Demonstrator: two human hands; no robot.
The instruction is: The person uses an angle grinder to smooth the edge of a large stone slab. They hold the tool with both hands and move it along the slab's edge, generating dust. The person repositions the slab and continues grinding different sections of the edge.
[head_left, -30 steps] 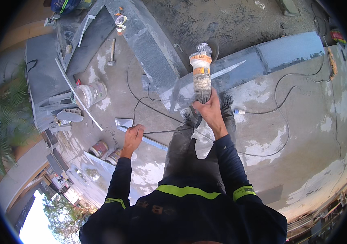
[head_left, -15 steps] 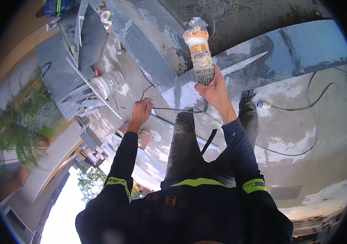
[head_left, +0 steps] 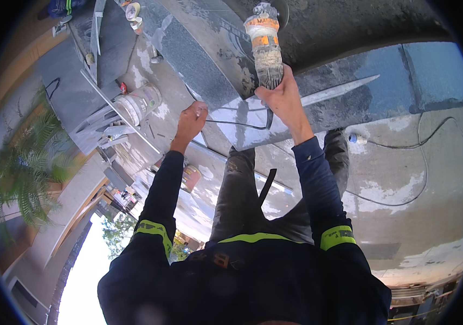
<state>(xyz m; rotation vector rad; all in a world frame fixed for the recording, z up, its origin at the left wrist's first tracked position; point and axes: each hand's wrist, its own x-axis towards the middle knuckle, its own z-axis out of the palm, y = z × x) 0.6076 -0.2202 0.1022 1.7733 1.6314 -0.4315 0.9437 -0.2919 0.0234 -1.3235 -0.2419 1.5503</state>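
Observation:
My right hand [head_left: 287,103] is closed around the rear end of an angle grinder [head_left: 267,54], a dusty body with orange bands. The grinder points away from me over the grey stone slab, and its round disc [head_left: 281,13] shows at the far right of its head. A dark power cord [head_left: 237,124] loops from the grinder's rear toward my left hand [head_left: 191,123]. Those left fingers are curled closed on the cord, beside the slab's left edge. The near corner of the slab [head_left: 242,135] lies between my hands, above my knees.
A dusty bucket [head_left: 140,104] and a long pale strip [head_left: 120,112] are on the left. A hammer-like tool [head_left: 156,57] lies beyond them. On the right, a cable with a blue-and-white connector [head_left: 357,138] crosses the floor. A palm plant [head_left: 23,162] stands far left.
Both hands have moved farther from me, the left one more, with the cord drawn along. The grinder sits slightly farther out. The view has shifted a little.

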